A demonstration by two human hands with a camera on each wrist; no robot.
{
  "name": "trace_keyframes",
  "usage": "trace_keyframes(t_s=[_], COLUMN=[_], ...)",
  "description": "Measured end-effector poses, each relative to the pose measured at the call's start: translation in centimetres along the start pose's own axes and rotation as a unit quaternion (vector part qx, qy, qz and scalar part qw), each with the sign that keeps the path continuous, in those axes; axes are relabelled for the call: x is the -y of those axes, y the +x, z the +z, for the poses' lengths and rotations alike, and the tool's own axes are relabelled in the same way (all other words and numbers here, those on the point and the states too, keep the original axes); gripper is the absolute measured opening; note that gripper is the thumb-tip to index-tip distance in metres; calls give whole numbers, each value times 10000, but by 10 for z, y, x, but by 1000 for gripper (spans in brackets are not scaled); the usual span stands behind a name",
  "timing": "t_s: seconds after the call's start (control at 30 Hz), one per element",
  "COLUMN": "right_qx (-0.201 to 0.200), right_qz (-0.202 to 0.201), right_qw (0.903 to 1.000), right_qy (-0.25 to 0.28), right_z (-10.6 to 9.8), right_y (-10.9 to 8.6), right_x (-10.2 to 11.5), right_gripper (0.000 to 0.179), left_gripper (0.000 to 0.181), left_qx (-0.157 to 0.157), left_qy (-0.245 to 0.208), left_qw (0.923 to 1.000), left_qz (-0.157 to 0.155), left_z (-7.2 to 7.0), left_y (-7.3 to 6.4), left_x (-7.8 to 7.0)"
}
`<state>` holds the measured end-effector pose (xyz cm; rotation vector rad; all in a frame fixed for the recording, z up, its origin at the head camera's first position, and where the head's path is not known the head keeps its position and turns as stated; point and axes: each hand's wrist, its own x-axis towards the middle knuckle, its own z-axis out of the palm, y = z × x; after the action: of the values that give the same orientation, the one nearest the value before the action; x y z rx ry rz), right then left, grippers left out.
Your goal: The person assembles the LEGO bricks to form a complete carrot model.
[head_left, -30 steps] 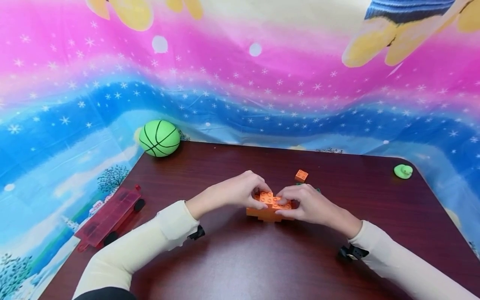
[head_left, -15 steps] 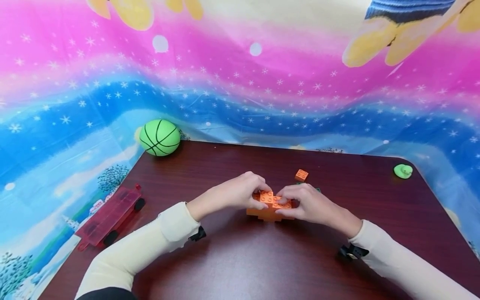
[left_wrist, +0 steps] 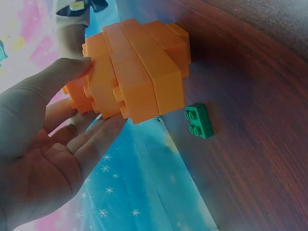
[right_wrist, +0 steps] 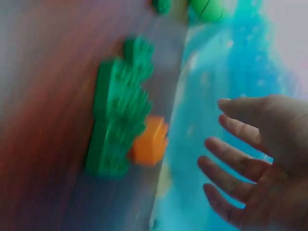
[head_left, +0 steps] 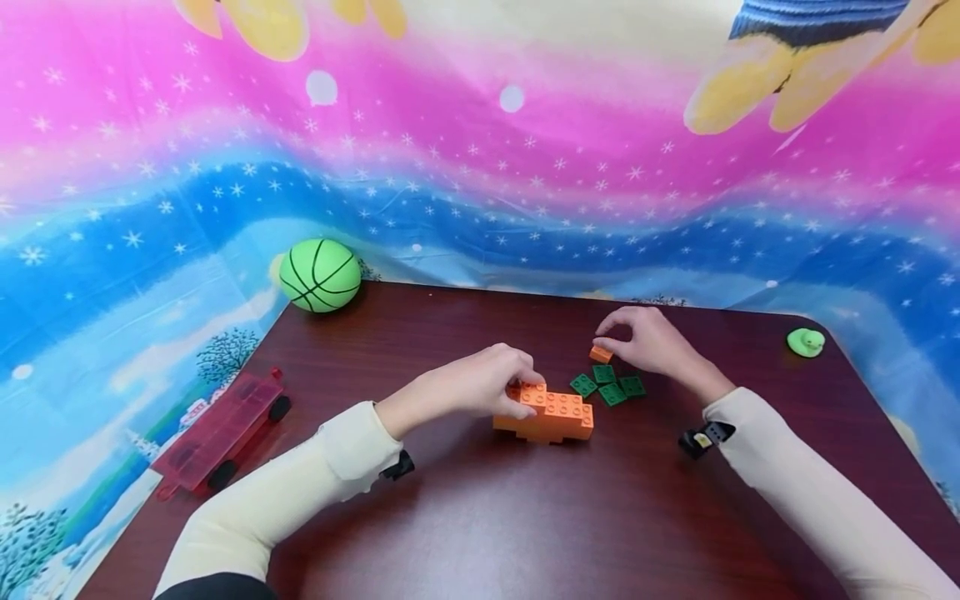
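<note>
Your left arm [head_left: 300, 483] slants in from near the left edge of the surface [head_left: 465, 517], its left hand [head_left: 487, 379] gripping between thumb and fingers. Your right arm [head_left: 795, 492] extends toward the far edge, the right hand [head_left: 645, 340] farther out, fingers parted and loosely bent.

Play space, room type unclear: snowflake-print cloth [head_left: 450, 179] behind dark table [head_left: 480, 525], toy bricks [head_left: 557, 427], green ball [head_left: 320, 276].

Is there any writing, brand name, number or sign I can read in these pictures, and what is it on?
No readable text anywhere.
Black wrist-worn device on the right sleeve: small pale patch, too small to read.
Orange block of stacked plastic bricks: any stud marks too small to tell.
Round light-green ball: black lines, no lettering visible.
</note>
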<state>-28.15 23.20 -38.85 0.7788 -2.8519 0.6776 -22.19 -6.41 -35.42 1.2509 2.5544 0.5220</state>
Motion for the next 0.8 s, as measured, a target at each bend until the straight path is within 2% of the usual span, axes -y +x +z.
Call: trace_keyframes(t_s=[0.13, 0.27, 0.5, 0.8], right_qx=[463, 767, 587, 387], right_qz=[612, 868, 861, 476], right_qw=[9970, 9933, 9945, 9981], right_qy=[-76, -44, -134, -48], right_z=[4, 13, 23, 29], right_y=[5, 6, 8, 7], right_x=[-20, -30, -35, -41], right_gripper=[16, 16, 17, 13], left_gripper=[43, 42, 41, 40], left_qx=[-18, 0, 6, -27], left_qy=[-75, -157, -184, -255], left_qw=[9999, 9998, 9998, 9996], left_qz=[-70, -78, -115, -96], left_z=[0, 0, 1, 2], left_y=[-1, -2, -2, -1], left_x=[1, 1, 1, 1])
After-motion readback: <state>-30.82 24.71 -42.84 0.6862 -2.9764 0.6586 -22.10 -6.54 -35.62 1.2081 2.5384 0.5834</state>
